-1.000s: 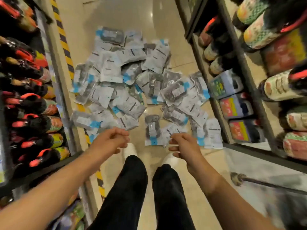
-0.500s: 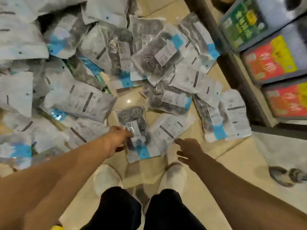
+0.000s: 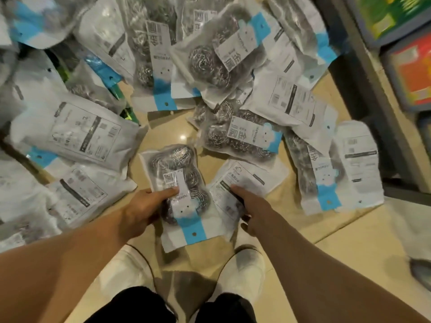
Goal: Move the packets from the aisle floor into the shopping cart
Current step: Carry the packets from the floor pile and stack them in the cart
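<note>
Several clear packets of steel scourers with blue and white labels lie heaped on the beige aisle floor. My left hand (image 3: pixel 145 207) grips the nearest packet (image 3: pixel 179 173) at its left side, thumb on top over the label. My right hand (image 3: pixel 248 203) holds a white-backed packet (image 3: pixel 247 180) just to the right of it, thumb on top, fingers under its lower edge. A face-up packet (image 3: pixel 238 134) lies just beyond both. The shopping cart itself is out of sight.
My white shoes (image 3: pixel 240 273) stand right below the held packets. A dark shelf frame (image 3: pixel 373 127) with coloured boxes (image 3: pixel 412 68) runs along the right. More packets (image 3: pixel 77 134) spread across the left and far floor. A grey cart wheel (image 3: pixel 421 270) shows at the right edge.
The view has dropped much closer to the floor. My left hand has closed its grip on the nearest packet, and my right hand has reached forward and taken hold of the white-backed packet.
</note>
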Action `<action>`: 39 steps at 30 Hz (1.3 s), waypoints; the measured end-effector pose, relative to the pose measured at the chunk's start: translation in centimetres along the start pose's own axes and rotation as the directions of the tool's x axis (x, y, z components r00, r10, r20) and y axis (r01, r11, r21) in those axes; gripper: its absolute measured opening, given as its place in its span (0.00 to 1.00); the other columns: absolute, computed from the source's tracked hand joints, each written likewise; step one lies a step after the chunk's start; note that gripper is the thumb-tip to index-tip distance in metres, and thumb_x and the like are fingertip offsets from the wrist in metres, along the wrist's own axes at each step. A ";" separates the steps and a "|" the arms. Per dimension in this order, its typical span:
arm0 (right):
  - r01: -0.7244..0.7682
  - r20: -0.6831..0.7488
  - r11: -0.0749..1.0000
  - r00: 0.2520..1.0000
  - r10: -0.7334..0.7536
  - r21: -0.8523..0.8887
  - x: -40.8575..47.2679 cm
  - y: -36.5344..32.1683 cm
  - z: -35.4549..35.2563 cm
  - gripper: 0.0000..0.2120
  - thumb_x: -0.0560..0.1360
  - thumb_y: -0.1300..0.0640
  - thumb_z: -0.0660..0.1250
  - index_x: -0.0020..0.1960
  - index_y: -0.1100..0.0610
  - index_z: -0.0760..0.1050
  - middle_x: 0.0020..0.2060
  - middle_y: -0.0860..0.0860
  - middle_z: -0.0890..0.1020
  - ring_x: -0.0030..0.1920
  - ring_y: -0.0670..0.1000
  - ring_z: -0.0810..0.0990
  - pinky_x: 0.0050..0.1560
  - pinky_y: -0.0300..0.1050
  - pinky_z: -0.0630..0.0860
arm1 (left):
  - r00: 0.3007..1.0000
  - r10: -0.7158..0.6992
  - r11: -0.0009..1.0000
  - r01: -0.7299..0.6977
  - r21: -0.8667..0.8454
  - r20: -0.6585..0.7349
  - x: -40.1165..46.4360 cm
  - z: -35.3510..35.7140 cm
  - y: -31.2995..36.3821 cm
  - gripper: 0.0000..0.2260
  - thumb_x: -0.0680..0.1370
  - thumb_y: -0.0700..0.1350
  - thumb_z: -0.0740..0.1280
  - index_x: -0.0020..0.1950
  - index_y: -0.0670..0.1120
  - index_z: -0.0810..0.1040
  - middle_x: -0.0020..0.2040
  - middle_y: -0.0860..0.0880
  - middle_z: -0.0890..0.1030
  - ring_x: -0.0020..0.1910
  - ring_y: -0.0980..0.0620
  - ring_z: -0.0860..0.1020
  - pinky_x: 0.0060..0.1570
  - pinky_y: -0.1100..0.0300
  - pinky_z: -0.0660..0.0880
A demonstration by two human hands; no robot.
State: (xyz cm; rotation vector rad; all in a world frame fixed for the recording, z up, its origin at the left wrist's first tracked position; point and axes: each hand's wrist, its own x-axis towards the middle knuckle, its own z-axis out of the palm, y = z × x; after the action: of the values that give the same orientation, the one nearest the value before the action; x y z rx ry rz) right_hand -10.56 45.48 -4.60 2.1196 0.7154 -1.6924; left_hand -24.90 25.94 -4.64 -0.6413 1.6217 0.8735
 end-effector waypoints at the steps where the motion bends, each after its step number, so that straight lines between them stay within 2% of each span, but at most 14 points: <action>1: 0.003 -0.008 0.999 1.000 -0.003 0.033 0.1 0.4 -0.3 0.19 0.67 0.54 0.84 0.52 0.61 0.82 0.41 0.56 0.86 0.37 0.53 0.80 0.40 0.46 0.79 | 1.000 -0.001 1.000 0.001 0.006 0.026 -0.6 -0.1 0.1 0.09 0.77 0.44 0.75 0.54 0.41 0.82 0.35 0.47 0.84 0.35 0.49 0.80 0.34 0.59 0.77; 4: 0.035 -0.035 0.999 0.999 -0.033 0.041 -1.5 1.4 -1.8 0.36 0.56 0.53 0.87 0.61 0.61 0.81 0.50 0.61 0.88 0.48 0.61 0.88 0.54 0.61 0.85 | 0.998 0.003 0.996 -0.009 0.092 0.063 -3.2 -0.6 0.6 0.11 0.77 0.44 0.75 0.58 0.42 0.83 0.41 0.42 0.87 0.38 0.48 0.81 0.37 0.59 0.74; 7: 0.061 0.008 0.998 0.998 -0.061 0.010 -4.6 2.4 -3.5 0.47 0.43 0.50 0.85 0.61 0.59 0.80 0.50 0.62 0.87 0.49 0.61 0.87 0.51 0.69 0.84 | 0.999 0.038 0.984 -0.044 0.175 0.036 -7.3 -1.7 2.1 0.12 0.76 0.39 0.76 0.58 0.41 0.80 0.40 0.45 0.88 0.32 0.52 0.84 0.30 0.63 0.77; 9: 0.075 0.007 0.997 0.997 -0.075 -0.018 -8.5 2.8 -4.4 0.40 0.51 0.52 0.86 0.62 0.58 0.80 0.50 0.60 0.88 0.48 0.62 0.88 0.49 0.64 0.85 | 0.997 0.069 0.966 -0.074 0.250 0.026 -10.6 -2.8 3.0 0.16 0.74 0.39 0.77 0.59 0.42 0.79 0.44 0.43 0.87 0.37 0.49 0.85 0.34 0.59 0.80; 12: 0.132 0.050 0.988 0.990 -0.128 -0.083 -15.5 3.0 -6.0 0.24 0.68 0.59 0.82 0.62 0.57 0.80 0.50 0.58 0.87 0.41 0.57 0.88 0.40 0.52 0.86 | 0.993 0.097 0.948 -0.113 0.296 0.068 -16.6 -4.1 4.5 0.19 0.73 0.43 0.79 0.62 0.46 0.79 0.50 0.44 0.88 0.49 0.45 0.87 0.53 0.47 0.83; 15: 0.198 0.112 0.969 0.977 -0.183 -0.146 -23.7 2.2 -7.5 0.22 0.69 0.60 0.81 0.62 0.55 0.81 0.51 0.56 0.88 0.49 0.60 0.87 0.50 0.58 0.86 | 0.984 0.090 0.950 -0.132 0.284 0.156 -24.6 -4.8 6.9 0.17 0.76 0.43 0.76 0.64 0.48 0.80 0.53 0.48 0.89 0.52 0.48 0.87 0.60 0.47 0.81; 18: 0.276 0.130 0.950 0.958 -0.257 -0.150 -33.2 0.9 -9.4 0.18 0.71 0.63 0.79 0.58 0.52 0.81 0.48 0.52 0.89 0.47 0.55 0.88 0.45 0.50 0.85 | 0.973 0.118 0.956 -0.165 0.243 0.197 -33.5 -5.4 9.4 0.13 0.78 0.42 0.74 0.62 0.48 0.82 0.53 0.48 0.89 0.54 0.47 0.87 0.62 0.46 0.80; 20: 0.304 0.152 0.946 0.946 -0.287 -0.111 -39.5 0.0 -10.7 0.18 0.71 0.63 0.79 0.58 0.53 0.81 0.47 0.52 0.89 0.46 0.54 0.89 0.47 0.52 0.86 | 0.967 0.149 0.956 -0.194 0.219 0.207 -39.5 -6.4 11.4 0.14 0.78 0.40 0.73 0.63 0.47 0.81 0.55 0.46 0.88 0.56 0.45 0.86 0.61 0.49 0.81; 23: 0.372 0.167 0.925 0.920 -0.355 -0.082 -48.6 -0.1 -13.1 0.19 0.71 0.59 0.80 0.60 0.52 0.82 0.49 0.50 0.89 0.49 0.54 0.89 0.53 0.56 0.86 | 0.956 0.185 0.955 -0.230 0.188 0.229 -48.5 -6.7 13.1 0.13 0.79 0.38 0.72 0.63 0.46 0.81 0.54 0.45 0.88 0.54 0.47 0.87 0.51 0.58 0.82; 26: 0.491 0.140 0.870 0.866 -0.481 -0.051 -56.9 -0.2 -15.4 0.18 0.71 0.58 0.80 0.59 0.48 0.83 0.48 0.45 0.89 0.47 0.47 0.88 0.49 0.48 0.85 | 0.943 0.220 0.950 -0.264 0.164 0.249 -57.0 -6.3 14.8 0.13 0.78 0.39 0.72 0.63 0.44 0.82 0.54 0.45 0.88 0.52 0.47 0.87 0.53 0.53 0.80; 28: 0.544 0.123 0.839 0.832 -0.540 0.003 -62.1 0.2 -17.6 0.18 0.71 0.60 0.80 0.58 0.48 0.82 0.47 0.43 0.89 0.46 0.44 0.88 0.45 0.42 0.84 | 0.934 0.242 0.945 -0.288 0.155 0.262 -62.2 -5.7 15.4 0.14 0.76 0.40 0.75 0.62 0.44 0.82 0.54 0.43 0.88 0.51 0.46 0.87 0.50 0.53 0.81; 32: 0.628 0.106 0.775 0.768 -0.632 0.070 -70.5 0.8 -22.6 0.17 0.73 0.63 0.78 0.59 0.49 0.82 0.48 0.46 0.89 0.47 0.46 0.88 0.44 0.41 0.85 | 0.918 0.318 0.932 -0.349 0.102 0.238 -70.9 -3.8 15.7 0.11 0.78 0.40 0.72 0.60 0.44 0.82 0.52 0.42 0.88 0.45 0.47 0.88 0.46 0.53 0.81; 36: 0.658 0.093 0.735 0.731 -0.676 0.166 -76.4 2.0 -27.2 0.16 0.75 0.65 0.74 0.60 0.52 0.81 0.50 0.51 0.89 0.50 0.53 0.89 0.52 0.53 0.85 | 0.895 0.349 0.920 -0.384 0.078 0.278 -77.0 -2.2 14.7 0.11 0.79 0.47 0.71 0.60 0.46 0.82 0.51 0.45 0.89 0.42 0.50 0.88 0.41 0.56 0.79; 39: 0.656 0.074 0.728 0.731 -0.679 0.199 -79.3 4.0 -29.1 0.20 0.74 0.65 0.73 0.64 0.54 0.80 0.53 0.53 0.89 0.53 0.56 0.88 0.58 0.59 0.83 | 0.845 0.381 0.900 -0.432 0.061 0.375 -80.1 -2.3 13.9 0.24 0.70 0.54 0.79 0.62 0.47 0.82 0.52 0.43 0.88 0.47 0.46 0.88 0.47 0.52 0.79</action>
State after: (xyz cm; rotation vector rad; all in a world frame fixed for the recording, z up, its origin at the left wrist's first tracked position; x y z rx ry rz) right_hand 1.88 44.29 79.08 1.9187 1.4848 -2.3000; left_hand -19.36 28.80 76.46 -0.0182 1.4889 1.0974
